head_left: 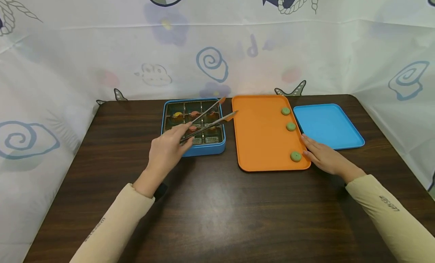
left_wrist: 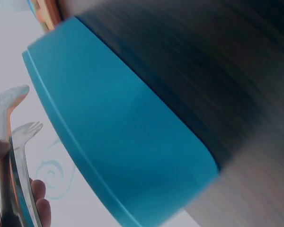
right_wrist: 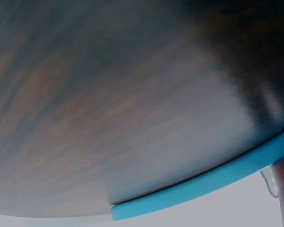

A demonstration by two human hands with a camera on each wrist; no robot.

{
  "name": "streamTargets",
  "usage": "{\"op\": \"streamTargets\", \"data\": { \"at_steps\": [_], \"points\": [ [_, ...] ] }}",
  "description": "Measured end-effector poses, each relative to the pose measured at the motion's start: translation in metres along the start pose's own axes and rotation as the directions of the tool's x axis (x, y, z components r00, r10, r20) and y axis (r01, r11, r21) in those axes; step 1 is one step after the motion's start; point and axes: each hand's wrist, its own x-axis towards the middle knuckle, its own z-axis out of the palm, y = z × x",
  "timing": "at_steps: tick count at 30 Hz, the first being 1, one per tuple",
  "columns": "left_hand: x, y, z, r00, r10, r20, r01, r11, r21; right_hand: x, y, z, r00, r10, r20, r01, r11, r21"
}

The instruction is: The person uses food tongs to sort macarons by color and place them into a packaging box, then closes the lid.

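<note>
Metal tongs (head_left: 208,123) are gripped in my left hand (head_left: 167,148), above a blue box (head_left: 205,149) divided into small compartments. The tongs' two arms are spread, with nothing between their tips, which reach past the box's right rim toward an orange tray (head_left: 261,138). Inside the box lie a yellow piece (head_left: 177,114) and several reddish pieces (head_left: 194,113). Along the orange tray's right side are three green round pieces (head_left: 290,126). My right hand (head_left: 323,155) lies with fairly straight fingers at that tray's right edge. The left wrist view shows the tongs (left_wrist: 12,156) beside the box's wall (left_wrist: 118,127).
A light blue tray (head_left: 329,125) lies right of the orange one, close behind my right hand. All of it stands on a dark wooden table (head_left: 217,214). A white printed cloth (head_left: 238,59) hangs behind the table's back edge.
</note>
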Motion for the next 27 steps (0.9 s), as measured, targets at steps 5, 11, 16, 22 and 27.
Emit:
{"op": "streamTargets", "data": {
  "at_steps": [5,11,16,22,27],
  "points": [
    [0.001,0.018,0.003,0.998,0.055,-0.006,-0.055,0.998,-0.028,0.001,0.0,-0.001,1.0,-0.001,0.001,0.001,1.0,-0.002],
    [-0.001,0.04,0.012,0.991,0.127,0.032,-0.124,0.989,-0.086,0.002,0.001,-0.001,1.0,-0.007,0.003,0.007,1.0,-0.007],
    [-0.002,0.059,0.024,0.983,0.175,0.051,-0.166,0.976,-0.138,0.002,0.003,-0.001,1.0,0.0,0.003,0.0,1.0,-0.017],
    [-0.003,0.083,0.039,0.964,0.242,0.109,-0.22,0.957,-0.188,0.001,0.002,-0.002,1.0,0.004,-0.007,-0.004,1.0,-0.029],
    [-0.001,0.099,0.047,0.946,0.289,0.149,-0.256,0.945,-0.204,0.0,0.001,-0.004,1.0,0.017,-0.013,-0.018,0.999,-0.03]
  ]
}}
